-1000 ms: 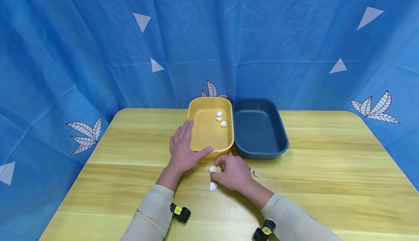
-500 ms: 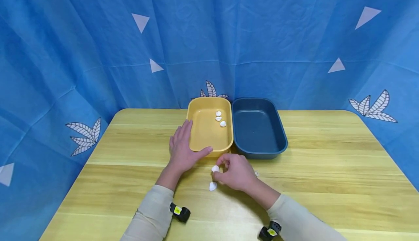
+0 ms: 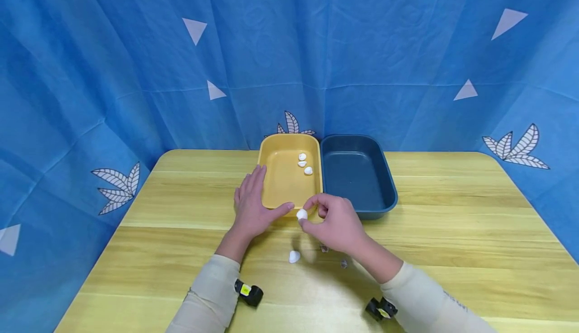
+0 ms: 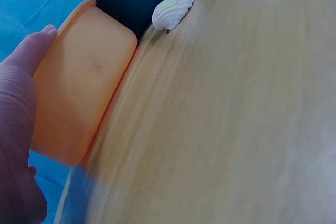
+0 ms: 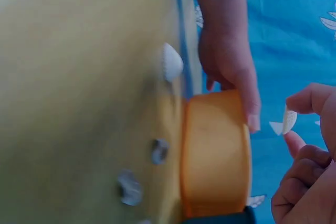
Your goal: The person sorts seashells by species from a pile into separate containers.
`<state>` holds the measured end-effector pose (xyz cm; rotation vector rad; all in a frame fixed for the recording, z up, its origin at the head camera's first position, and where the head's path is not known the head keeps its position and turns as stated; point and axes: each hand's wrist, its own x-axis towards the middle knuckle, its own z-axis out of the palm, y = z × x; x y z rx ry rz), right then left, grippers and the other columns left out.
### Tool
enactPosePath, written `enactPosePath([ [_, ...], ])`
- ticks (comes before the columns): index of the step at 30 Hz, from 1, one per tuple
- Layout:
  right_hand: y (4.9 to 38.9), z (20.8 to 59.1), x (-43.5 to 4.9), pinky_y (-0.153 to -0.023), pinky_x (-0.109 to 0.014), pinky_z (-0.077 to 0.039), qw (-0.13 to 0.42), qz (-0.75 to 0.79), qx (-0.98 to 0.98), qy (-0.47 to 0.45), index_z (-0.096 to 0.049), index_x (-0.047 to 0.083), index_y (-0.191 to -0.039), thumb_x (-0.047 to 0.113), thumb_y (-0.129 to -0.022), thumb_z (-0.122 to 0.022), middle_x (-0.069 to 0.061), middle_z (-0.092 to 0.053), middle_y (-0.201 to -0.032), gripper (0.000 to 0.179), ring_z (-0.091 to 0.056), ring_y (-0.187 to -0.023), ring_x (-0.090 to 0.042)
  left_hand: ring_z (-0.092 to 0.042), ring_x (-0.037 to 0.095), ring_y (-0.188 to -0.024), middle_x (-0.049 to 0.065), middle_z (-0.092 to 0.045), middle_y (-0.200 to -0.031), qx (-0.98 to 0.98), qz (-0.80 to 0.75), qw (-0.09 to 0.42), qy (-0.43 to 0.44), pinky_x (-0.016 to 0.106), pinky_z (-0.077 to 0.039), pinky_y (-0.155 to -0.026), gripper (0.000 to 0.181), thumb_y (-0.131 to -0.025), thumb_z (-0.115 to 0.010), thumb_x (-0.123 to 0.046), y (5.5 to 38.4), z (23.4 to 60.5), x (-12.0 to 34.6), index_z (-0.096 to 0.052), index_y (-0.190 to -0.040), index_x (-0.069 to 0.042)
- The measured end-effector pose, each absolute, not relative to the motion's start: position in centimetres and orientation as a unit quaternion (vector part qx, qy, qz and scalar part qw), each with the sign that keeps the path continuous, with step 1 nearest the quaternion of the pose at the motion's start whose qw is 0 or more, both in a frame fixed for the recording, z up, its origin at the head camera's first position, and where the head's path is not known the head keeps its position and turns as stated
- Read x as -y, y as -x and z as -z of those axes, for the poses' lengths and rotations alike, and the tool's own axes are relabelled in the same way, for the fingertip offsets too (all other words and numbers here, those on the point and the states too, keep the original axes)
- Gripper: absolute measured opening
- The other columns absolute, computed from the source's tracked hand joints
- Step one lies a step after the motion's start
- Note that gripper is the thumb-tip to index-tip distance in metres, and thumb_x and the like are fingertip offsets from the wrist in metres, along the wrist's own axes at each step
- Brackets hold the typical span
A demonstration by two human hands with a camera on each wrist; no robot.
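Observation:
My right hand (image 3: 336, 222) pinches a white seashell (image 3: 301, 215) between thumb and index finger, just above the front edge of the yellow bin (image 3: 287, 187). In the right wrist view the held seashell (image 5: 289, 120) appears edge-on. My left hand (image 3: 253, 215) rests on the yellow bin, fingers along its left side and thumb on the front rim. Three white seashells (image 3: 308, 170) lie inside, towards the right wall. Another white seashell (image 3: 294, 256) is on the table before the bin; its ribs show in the left wrist view (image 4: 172, 11).
A dark blue bin (image 3: 357, 172) stands against the yellow one's right side, with nothing seen inside. Two small grey-brown shells (image 3: 324, 248) lie on the wooden table (image 3: 452, 232) beneath my right forearm. A blue curtain (image 3: 389, 61) hangs behind the table.
My right hand has lifted the pinched seashell from the table and moved it forward to the yellow bin's front rim. Small grey-brown shells under that arm now show. My left hand stays put.

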<state>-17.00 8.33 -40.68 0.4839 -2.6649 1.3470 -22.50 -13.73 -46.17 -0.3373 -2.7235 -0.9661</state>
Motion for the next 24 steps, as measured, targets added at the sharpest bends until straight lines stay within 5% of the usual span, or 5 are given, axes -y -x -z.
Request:
enactPosePath([
  [24,25.7,38.2,-7.7,-0.047,-0.035,-0.032,0.122,-0.447,0.881,-0.091,-0.069,0.013,-0.098,0.027,-0.082,-0.081,-0.004,-0.039,-0.061,0.024,-0.042,-0.053,-0.024,-0.013,0.036,-0.148,0.001,-0.013,-0.166,0.933,0.331,0.099,0.102,0.063,-0.005,-0.112,0.115,-0.075,-0.066,-0.077,22.5,46.1,13.7,-0.016,-0.161,-0.02],
])
